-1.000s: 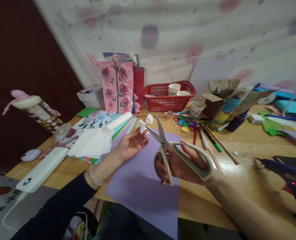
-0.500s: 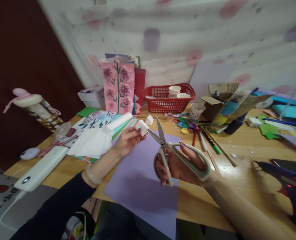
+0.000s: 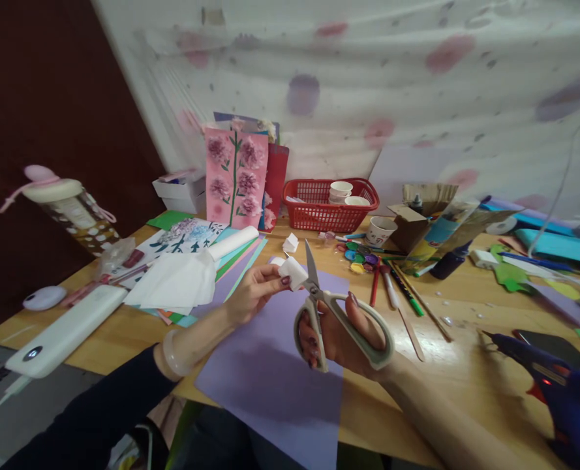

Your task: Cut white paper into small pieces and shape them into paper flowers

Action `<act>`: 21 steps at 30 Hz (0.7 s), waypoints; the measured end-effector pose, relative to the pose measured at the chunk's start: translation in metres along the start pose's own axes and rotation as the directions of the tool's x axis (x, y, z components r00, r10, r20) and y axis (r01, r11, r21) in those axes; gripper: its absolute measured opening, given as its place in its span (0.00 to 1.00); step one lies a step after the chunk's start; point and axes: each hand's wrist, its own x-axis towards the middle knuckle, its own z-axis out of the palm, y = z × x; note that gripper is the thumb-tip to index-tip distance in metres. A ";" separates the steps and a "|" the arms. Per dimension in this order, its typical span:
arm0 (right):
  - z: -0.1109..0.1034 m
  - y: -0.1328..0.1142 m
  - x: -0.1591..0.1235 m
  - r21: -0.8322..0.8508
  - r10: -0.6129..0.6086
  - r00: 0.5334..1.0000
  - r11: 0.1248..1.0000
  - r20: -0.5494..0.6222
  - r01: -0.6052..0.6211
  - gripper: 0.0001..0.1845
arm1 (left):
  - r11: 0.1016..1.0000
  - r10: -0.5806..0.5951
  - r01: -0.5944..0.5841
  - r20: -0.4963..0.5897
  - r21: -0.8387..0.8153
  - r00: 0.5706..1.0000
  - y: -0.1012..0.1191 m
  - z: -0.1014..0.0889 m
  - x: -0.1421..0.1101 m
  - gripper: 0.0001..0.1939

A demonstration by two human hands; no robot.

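Note:
My left hand (image 3: 255, 292) pinches a small folded piece of white tissue paper (image 3: 294, 272) between thumb and fingers. My right hand (image 3: 341, 333) grips grey-handled scissors (image 3: 314, 287), thumb and fingers through the loops. The blades stand apart: one points up at the right of the tissue, the other passes behind it. Both hands are above a purple sheet of paper (image 3: 270, 385). Just beyond the tissue, another small white folded piece (image 3: 290, 243) lies on the table. White tissue sheets and a roll (image 3: 177, 277) rest on coloured papers to the left.
A red basket (image 3: 319, 214) with paper cups stands at the back beside a pink flower picture (image 3: 235, 176). Paint pots (image 3: 361, 254), brushes and pens lie right of centre. A blue glue gun (image 3: 539, 369) with a lit red light is at the right, a white power bank (image 3: 67, 329) at the left.
The tissue in my left hand has turned and come further between the scissor blades. Both hands sit slightly lower in view, and the camera has tilted up a little.

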 end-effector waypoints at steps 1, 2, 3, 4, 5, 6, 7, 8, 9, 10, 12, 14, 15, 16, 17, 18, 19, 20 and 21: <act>0.000 0.001 0.001 0.005 -0.004 1.000 1.000 -0.024 0.004 0.26 | 1.000 0.006 -0.006 0.000 0.009 1.000 0.000 0.000 0.000 0.11; -0.001 0.003 0.002 0.012 -0.004 0.999 1.000 -0.043 0.004 0.26 | 1.000 0.010 -0.010 0.002 0.021 1.000 0.001 0.000 0.000 0.11; -0.002 0.004 0.002 0.022 0.003 0.998 1.000 -0.060 -0.001 0.25 | 0.999 0.012 -0.012 0.004 0.032 1.000 0.001 0.000 0.000 0.11; -0.004 0.006 0.003 0.031 0.018 0.997 0.999 -0.070 -0.016 0.24 | 0.999 0.012 -0.012 0.007 0.042 1.000 0.001 0.000 0.001 0.10; -0.006 0.008 0.003 0.038 0.039 0.996 0.999 -0.080 -0.036 0.24 | 0.999 0.013 -0.013 0.006 0.048 1.000 0.002 -0.001 0.001 0.10; -0.008 0.010 0.003 0.042 0.056 0.994 0.998 -0.094 -0.053 0.24 | 0.998 0.013 -0.013 0.004 0.054 1.000 0.002 -0.002 0.002 0.10; -0.010 0.012 0.003 0.040 0.069 0.991 0.997 -0.115 -0.065 0.25 | 0.998 0.012 -0.012 0.001 0.061 1.000 0.002 -0.004 0.002 0.10; -0.011 0.014 0.002 0.029 0.073 0.987 0.997 -0.142 -0.069 0.26 | 0.998 0.010 -0.010 -0.001 0.069 1.000 0.002 -0.005 0.003 0.10; -0.012 0.015 0.002 0.009 0.069 0.982 0.998 -0.176 -0.068 0.26 | 0.997 0.007 -0.007 0.000 0.078 1.000 0.001 -0.006 0.004 0.11; -0.013 0.017 0.001 -0.023 0.061 0.975 0.997 -0.213 -0.067 0.26 | 0.996 0.003 -0.003 0.003 0.087 1.000 0.001 -0.007 0.005 0.11; -0.013 0.017 0.001 -0.112 0.060 0.960 0.989 -0.272 -0.093 0.27 | 0.994 -0.002 0.000 0.014 0.107 1.000 0.000 -0.009 0.006 0.12; -0.014 0.017 0.000 -0.205 0.075 0.949 0.968 -0.306 -0.143 0.29 | 0.991 -0.011 0.006 0.038 0.132 0.999 0.001 -0.012 0.006 0.12; -0.015 0.016 0.000 -0.249 0.079 0.946 0.955 -0.314 -0.162 0.29 | 0.989 -0.018 0.011 0.048 0.148 0.999 0.004 -0.014 0.006 0.11; -0.016 0.014 0.001 -0.293 0.070 0.945 0.941 -0.318 -0.169 0.29 | 0.986 -0.021 0.013 0.044 0.167 0.999 0.008 -0.017 0.007 0.11; -0.017 0.013 0.001 -0.342 0.051 0.944 0.925 -0.326 -0.168 0.28 | 0.983 -0.018 0.012 0.029 0.185 0.999 0.015 -0.022 0.008 0.11; -0.019 0.012 0.001 -0.400 0.017 0.939 0.902 -0.345 -0.163 0.26 | 0.979 0.004 -0.002 -0.010 0.205 1.000 0.024 -0.027 0.009 0.11; -0.020 0.011 0.001 -0.480 -0.034 0.930 0.863 -0.367 -0.157 0.25 | 0.974 0.042 -0.026 -0.068 0.226 0.997 0.035 -0.032 0.012 0.11; -0.021 0.010 0.001 -0.586 -0.104 0.916 0.795 -0.386 -0.157 0.23 | 0.967 0.091 -0.059 -0.118 0.248 0.989 0.047 -0.037 0.016 0.12; -0.022 0.009 0.001 -0.705 -0.178 0.902 0.688 -0.394 -0.172 0.21 | 0.955 0.116 -0.070 -0.147 0.288 0.982 0.060 -0.041 0.021 0.13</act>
